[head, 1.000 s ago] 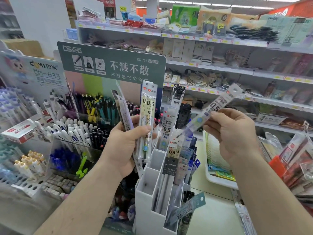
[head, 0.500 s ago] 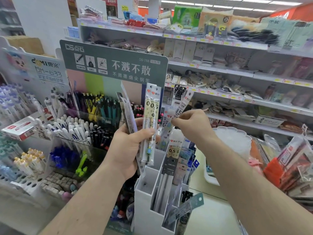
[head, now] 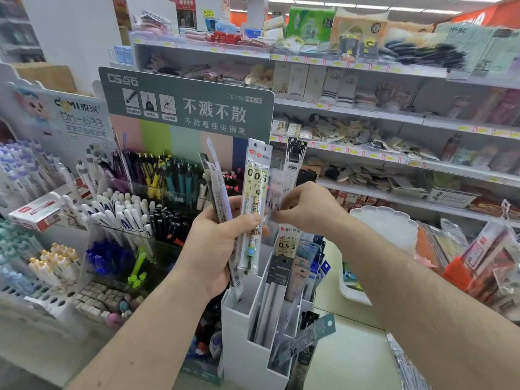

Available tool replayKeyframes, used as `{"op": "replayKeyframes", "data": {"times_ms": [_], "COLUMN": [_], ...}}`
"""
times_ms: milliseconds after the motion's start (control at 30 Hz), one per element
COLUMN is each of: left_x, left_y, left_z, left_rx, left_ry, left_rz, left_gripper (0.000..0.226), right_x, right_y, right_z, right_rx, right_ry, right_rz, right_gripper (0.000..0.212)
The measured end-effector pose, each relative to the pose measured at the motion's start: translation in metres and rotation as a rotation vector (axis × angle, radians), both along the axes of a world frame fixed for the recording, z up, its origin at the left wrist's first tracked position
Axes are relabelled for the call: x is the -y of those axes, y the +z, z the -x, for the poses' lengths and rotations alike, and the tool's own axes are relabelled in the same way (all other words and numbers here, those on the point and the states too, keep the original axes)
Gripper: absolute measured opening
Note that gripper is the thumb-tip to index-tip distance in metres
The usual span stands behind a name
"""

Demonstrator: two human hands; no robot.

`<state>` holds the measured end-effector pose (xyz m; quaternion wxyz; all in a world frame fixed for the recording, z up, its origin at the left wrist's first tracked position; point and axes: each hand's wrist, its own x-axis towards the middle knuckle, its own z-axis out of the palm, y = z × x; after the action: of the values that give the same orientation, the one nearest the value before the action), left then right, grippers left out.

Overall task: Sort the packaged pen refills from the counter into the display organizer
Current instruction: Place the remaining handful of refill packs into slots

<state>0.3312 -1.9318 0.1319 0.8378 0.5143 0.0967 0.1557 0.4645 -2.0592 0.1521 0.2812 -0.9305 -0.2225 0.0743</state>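
My left hand (head: pixel 213 243) grips a fan of several packaged pen refills (head: pixel 254 198), held upright above the white display organizer (head: pixel 239 333). The front packet is clear with a yellowish 0.5 label. My right hand (head: pixel 306 209) pinches one blurred clear refill packet (head: pixel 277 190) right beside the bundle, over the organizer's middle slots. The organizer is a stepped white box with tall compartments. Several refill packets stand in it, and a grey-topped packet (head: pixel 309 337) leans out of its front right slot.
Pen display racks (head: pixel 121 220) fill the left side under a grey-green sign (head: pixel 185 108). Store shelves (head: pixel 394 116) run behind. A white scalloped tray (head: pixel 385 220) and hanging packets (head: pixel 484 263) sit to the right. More clear packets (head: pixel 405 364) lie on the pale counter at lower right.
My right hand swung left from out at the right, bringing its refill packet from a tilted hold to upright against the bundle. The left hand stayed roughly in place.
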Motion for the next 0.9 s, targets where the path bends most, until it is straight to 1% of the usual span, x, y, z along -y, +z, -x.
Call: {"op": "replayKeyframes", "data": {"times_ms": [33,100,167,200,233,267,300,333,433,500,533,567,600,633,667,700,733,800,900], "left_x": [0.001,0.000,0.000,0.000,0.000,0.001,0.003,0.005,0.008,0.010,0.010,0.009,0.008,0.007,0.005,0.004,0.003,0.003,0.008], "left_y": [0.000,-0.001,-0.002,-0.003,-0.003,-0.004,-0.004,-0.004,-0.005,-0.006,-0.006,-0.005,-0.005,-0.004,-0.003,-0.003,-0.003,-0.002,-0.002], "left_z": [0.001,0.002,0.003,0.004,0.004,0.005,0.006,0.006,0.006,0.007,0.007,0.007,0.007,0.006,0.006,0.006,0.006,0.007,0.006], "left_rx": [-0.003,-0.008,-0.011,-0.013,-0.014,-0.014,-0.013,-0.014,-0.041,-0.090,-0.116,-0.138,-0.156,-0.170,-0.179,-0.185,-0.187,-0.179,-0.176], "left_ry": [-0.003,-0.002,-0.001,-0.004,-0.013,-0.028,-0.045,-0.058,-0.110,-0.146,-0.141,-0.122,-0.096,-0.067,-0.040,-0.023,-0.015,-0.009,-0.012], "left_rz": [-0.002,-0.006,-0.007,-0.012,-0.019,-0.026,-0.029,-0.037,-0.145,-0.225,-0.241,-0.235,-0.210,-0.168,-0.128,-0.101,-0.084,-0.073,-0.065], "left_gripper": [0.035,0.035,0.034,0.034,0.034,0.033,0.032,0.031,0.035,0.042,0.040,0.034,0.024,0.014,0.008,0.007,0.008,0.010,0.011], "right_x": [0.002,0.007,0.014,0.016,0.018,0.020,0.021,0.022,0.021,0.022,0.025,0.030,0.038,0.047,0.057,0.067,0.075,0.082,0.079], "right_y": [0.002,0.010,0.017,0.019,0.021,0.022,0.023,0.022,0.017,0.017,0.019,0.022,0.025,0.028,0.030,0.030,0.028,0.020,0.003], "right_z": [0.001,0.004,0.011,0.015,0.021,0.027,0.032,0.036,0.041,0.044,0.044,0.043,0.041,0.039,0.037,0.035,0.033,0.030,0.030], "right_rx": [-0.002,0.054,0.152,0.123,0.017,-0.134,-0.273,-0.368,-0.497,-0.556,-0.574,-0.574,-0.556,-0.510,-0.437,-0.358,-0.284,-0.173,-0.091], "right_ry": [-0.019,-0.102,-0.176,-0.176,-0.143,-0.090,-0.029,0.024,0.096,0.110,0.107,0.087,0.046,-0.015,-0.082,-0.148,-0.202,-0.257,-0.268], "right_rz": [-0.022,-0.153,-0.330,-0.435,-0.540,-0.623,-0.667,-0.668,-0.653,-0.722,-0.779,-0.857,-0.952,-1.043,-1.112,-1.148,-1.151,-1.077,-0.923], "right_gripper": [0.025,0.031,0.022,0.017,0.014,0.012,0.008,0.007,0.014,0.012,0.010,0.011,0.016,0.017,0.012,0.005,0.006,0.009,0.009]}}
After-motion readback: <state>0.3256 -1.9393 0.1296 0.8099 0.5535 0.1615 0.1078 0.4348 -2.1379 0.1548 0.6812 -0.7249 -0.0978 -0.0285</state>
